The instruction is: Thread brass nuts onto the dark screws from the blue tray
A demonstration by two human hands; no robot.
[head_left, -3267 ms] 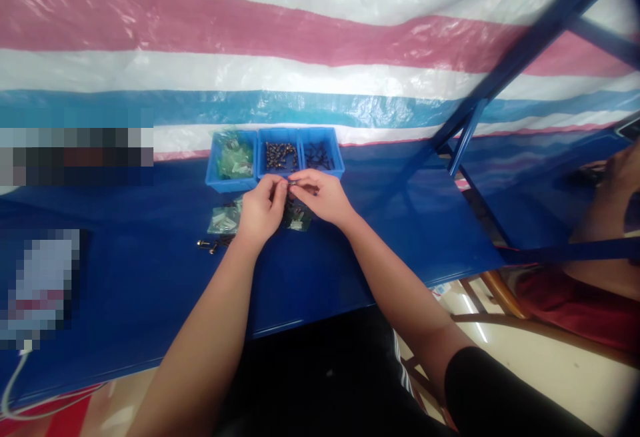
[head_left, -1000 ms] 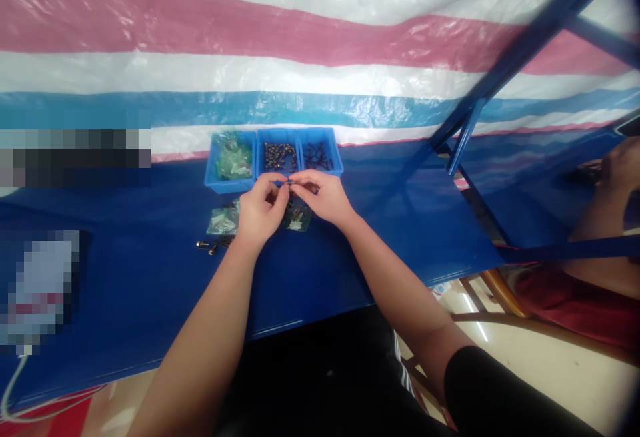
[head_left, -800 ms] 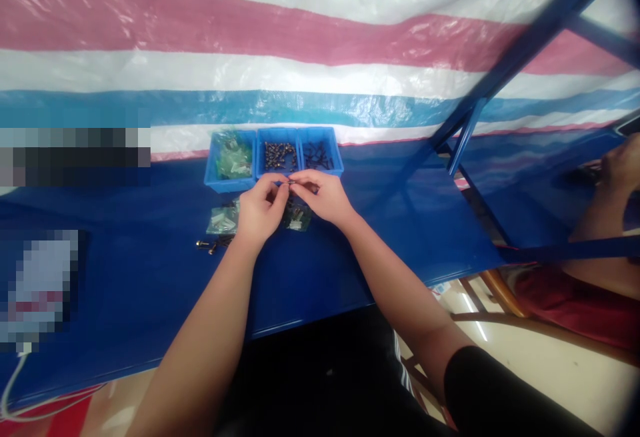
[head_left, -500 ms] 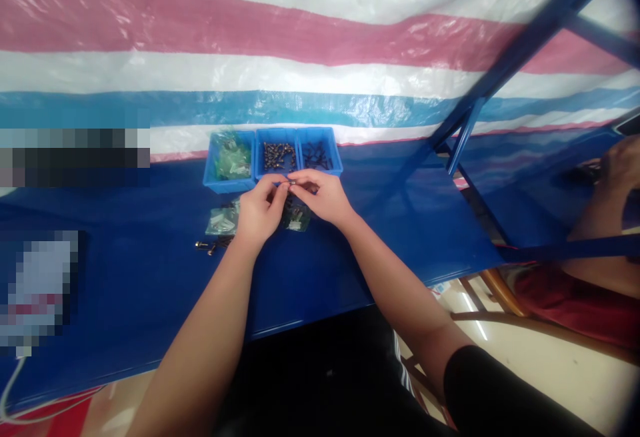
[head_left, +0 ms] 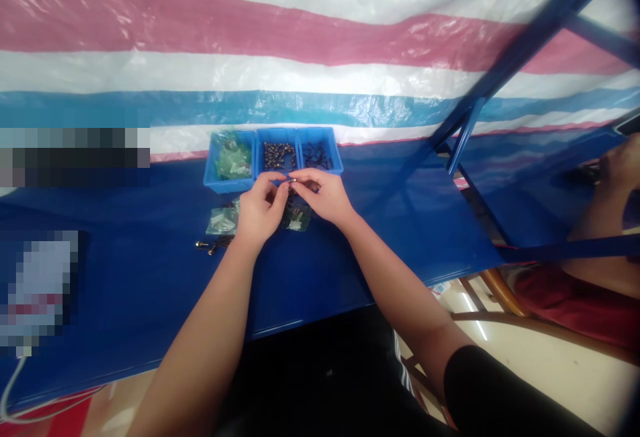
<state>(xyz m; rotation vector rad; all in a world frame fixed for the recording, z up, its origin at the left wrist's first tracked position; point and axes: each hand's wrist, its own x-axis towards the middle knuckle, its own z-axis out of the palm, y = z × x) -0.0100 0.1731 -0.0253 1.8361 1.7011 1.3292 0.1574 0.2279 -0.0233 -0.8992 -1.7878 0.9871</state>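
Striped sheeting [head_left: 300, 37] across the upper frame, behind a blue table [head_left: 310, 277]. At frame centre, a small metal part [head_left: 293, 180], long axis roughly left to right, too small to tell which end points where. Pinched from either side between thumb and fingertips of left hand [head_left: 263, 205] and right hand [head_left: 324, 197], both nearly closed.

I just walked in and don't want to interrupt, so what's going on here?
A person at a blue table has both hands together, the left hand and right hand pinching a small shiny piece too tiny to identify. Just beyond are three blue bins holding greenish plastic bags, brassy metal parts and dark screw-like pieces. Small clear packets and loose bolt-like parts lie on the near side of the bins.
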